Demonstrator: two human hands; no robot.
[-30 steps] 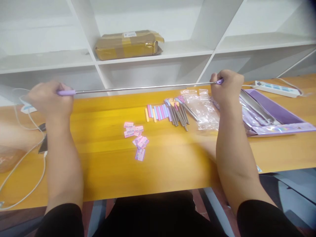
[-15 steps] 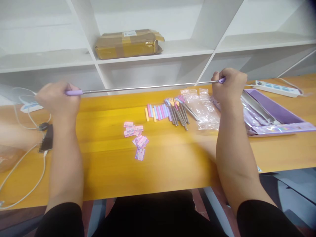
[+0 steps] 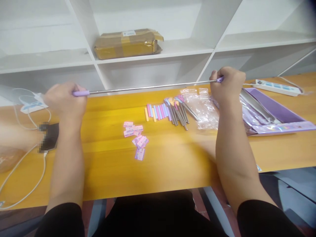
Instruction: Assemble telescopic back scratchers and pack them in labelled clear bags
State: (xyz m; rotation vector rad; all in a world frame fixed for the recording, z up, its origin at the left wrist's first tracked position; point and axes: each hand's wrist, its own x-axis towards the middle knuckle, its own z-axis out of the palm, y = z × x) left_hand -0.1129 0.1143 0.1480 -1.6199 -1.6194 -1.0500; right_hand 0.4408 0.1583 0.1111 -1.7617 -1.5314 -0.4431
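Note:
A long thin metal rod [image 3: 150,87] stretches between my fists above the table's far side. My left hand [image 3: 67,98] is closed on its purple handle at the left end. At the right end, my right hand [image 3: 228,84] grips a small purple part, mostly hidden by the fingers. Below the rod lie several short coloured tubes [image 3: 158,112] in a row and several metal rods with hand-shaped ends [image 3: 176,110]. Small pink cards [image 3: 142,141] are scattered nearer to me. Clear plastic bags [image 3: 206,112] lie left of my right forearm.
An open purple box [image 3: 283,128] with wrapped items is at the right. Power strips [image 3: 276,87] sit at both sides. A black device [image 3: 51,136], cables and another person's blurred arm [image 3: 17,136] are at the left. A taped carton [image 3: 125,44] stands on the shelf.
My left hand has moved a little to the right with the handle, so the rod's visible span is shorter. My right hand has barely shifted.

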